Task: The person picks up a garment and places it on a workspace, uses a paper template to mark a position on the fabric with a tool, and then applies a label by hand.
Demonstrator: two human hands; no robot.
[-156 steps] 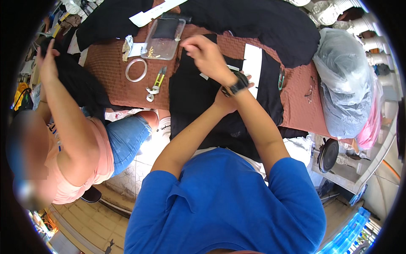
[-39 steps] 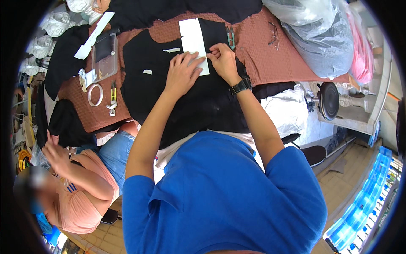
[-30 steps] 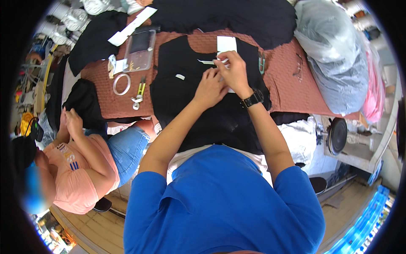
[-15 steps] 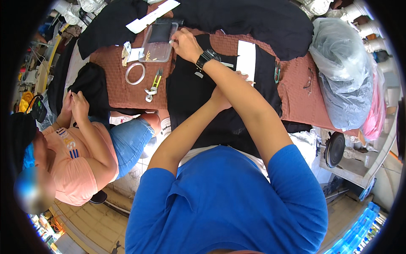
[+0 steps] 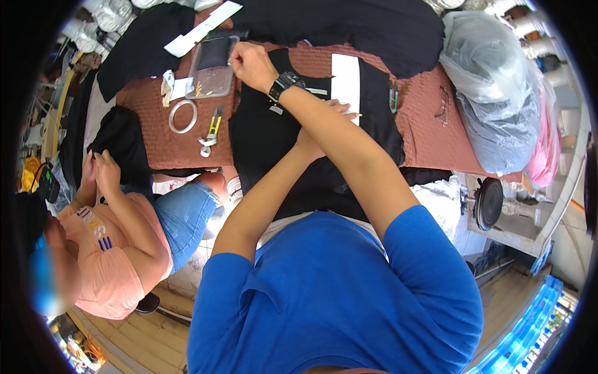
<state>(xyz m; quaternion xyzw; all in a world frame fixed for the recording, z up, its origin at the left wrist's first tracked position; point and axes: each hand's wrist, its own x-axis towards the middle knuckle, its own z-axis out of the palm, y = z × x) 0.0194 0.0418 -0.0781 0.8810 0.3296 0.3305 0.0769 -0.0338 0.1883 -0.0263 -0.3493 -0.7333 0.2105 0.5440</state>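
Note:
My right hand, with a black watch on its wrist, crosses over my left arm. Its fingers are pinched together beside the right rim of a clear plastic box; whatever they hold is too small to make out. Below it, my left hand lies with fingers stretched out on a black fabric piece, touching the lower end of a white card strip. My right forearm partly covers that hand. Small white strips lie on the black fabric. The box contains a dark flat item and several small tan pieces.
On the brown-covered table lie a tape roll, yellow-handled snips, green snips and eyeglasses. Black cloth spreads along the back. A filled plastic bag stands right. A co-worker sits at left, handling black fabric.
The whole view has shifted, so the table appears farther left and slightly higher. Both my hands stay in nearly the same places relative to the box and the card.

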